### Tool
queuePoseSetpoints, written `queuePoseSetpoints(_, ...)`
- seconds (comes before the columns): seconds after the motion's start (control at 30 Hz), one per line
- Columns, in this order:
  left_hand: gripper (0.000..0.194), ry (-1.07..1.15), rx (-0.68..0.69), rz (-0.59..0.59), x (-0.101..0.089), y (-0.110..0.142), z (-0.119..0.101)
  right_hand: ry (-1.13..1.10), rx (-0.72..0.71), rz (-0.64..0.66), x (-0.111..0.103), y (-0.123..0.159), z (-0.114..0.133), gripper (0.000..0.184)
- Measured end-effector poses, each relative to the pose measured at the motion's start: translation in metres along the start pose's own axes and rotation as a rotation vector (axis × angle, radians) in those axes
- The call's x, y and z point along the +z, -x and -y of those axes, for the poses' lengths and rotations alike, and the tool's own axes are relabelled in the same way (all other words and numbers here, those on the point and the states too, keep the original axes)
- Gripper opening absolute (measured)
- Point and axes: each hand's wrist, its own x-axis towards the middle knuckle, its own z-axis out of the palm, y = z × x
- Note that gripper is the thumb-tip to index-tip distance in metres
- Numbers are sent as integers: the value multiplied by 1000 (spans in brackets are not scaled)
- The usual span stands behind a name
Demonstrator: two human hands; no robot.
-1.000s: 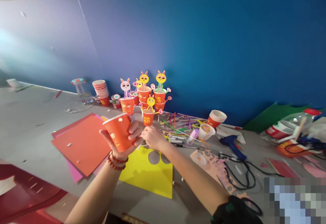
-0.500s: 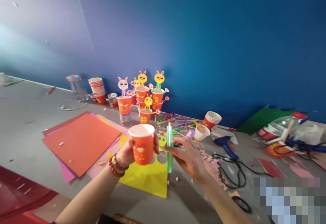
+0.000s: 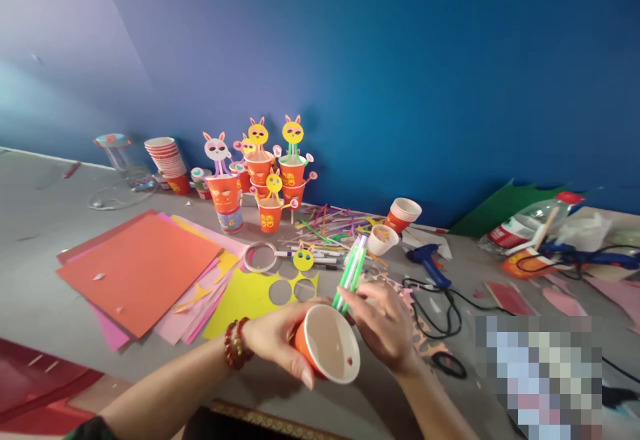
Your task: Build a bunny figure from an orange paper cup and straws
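My left hand [image 3: 277, 343], with a red bead bracelet at the wrist, is wrapped round an orange paper cup [image 3: 327, 345] tipped so its white inside faces me. My right hand [image 3: 383, 323] pinches green straws [image 3: 351, 272] that slant up and away from the cup's far side. Both hands hover low over a yellow sheet with round cut-outs [image 3: 250, 297].
Orange and pink paper sheets [image 3: 137, 270] lie at left. Finished bunny cups [image 3: 260, 177] stand by the blue wall, with cup stacks [image 3: 167, 160], loose straws and markers [image 3: 325, 227], a tape ring [image 3: 260, 257], a blue glue gun with cable [image 3: 427, 263] and a plastic bottle [image 3: 530, 227].
The cup has dropped lower and tipped from upright to mouth-toward-me. My right hand brought the green straws against the cup's far side. The view shifted right and down.
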Motion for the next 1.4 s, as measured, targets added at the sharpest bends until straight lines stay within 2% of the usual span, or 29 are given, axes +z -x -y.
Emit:
queuePoseSetpoints(0.03,88,71,-24,12,-1,1,4,-128,111,-40,2,2,-1,36)
queuePoseSetpoints(0.1,89,211,-91,28,-4,3,11,-415,426,-88,7,4,-3,31)
queuePoseSetpoints(0.17,89,288,-141,49,-4,5,17,-653,703,-27,11,4,-2,26)
queuePoseSetpoints(0.23,89,299,-180,71,-3,6,20,-771,844,105,13,2,1,27)
queuePoseSetpoints(0.33,86,256,-211,102,1,3,20,-791,934,257,9,-3,4,28)
queuePoseSetpoints(0.43,83,86,-92,93,4,-3,19,-761,892,331,0,-5,2,29)
queuePoseSetpoints(0.53,82,-172,161,104,5,-9,19,-726,728,451,-15,-6,-5,26)
queuePoseSetpoints(0.6,84,-242,248,132,4,-12,19,-677,633,447,-25,-7,-10,21)
queuePoseSetpoints(0.63,86,-245,263,140,4,-12,20,-649,610,379,-31,-7,-11,18)
queuePoseSetpoints(0.77,88,-181,289,138,0,-11,24,-559,502,-119,-50,-6,-8,12)
queuePoseSetpoints(0.83,88,-150,280,129,-1,-11,26,-563,385,-209,-57,-6,-3,15)
queuePoseSetpoints(0.9,88,-145,260,116,-1,-10,27,-600,280,-134,-60,-7,4,15)
queuePoseSetpoints(0.97,89,-149,249,94,-1,-11,28,-632,207,31,-57,-9,13,14)
queuePoseSetpoints(1.07,92,-135,258,77,-1,-12,28,-592,202,236,-45,-12,23,15)
queuePoseSetpoints(1.2,91,-129,272,76,-1,-14,25,-461,222,284,-29,-13,29,14)
queuePoseSetpoints(1.33,90,-131,268,70,-1,-14,23,-340,126,294,-24,-13,31,24)
queuePoseSetpoints(1.4,90,-142,267,68,-1,-14,22,-289,89,298,-25,-14,32,23)
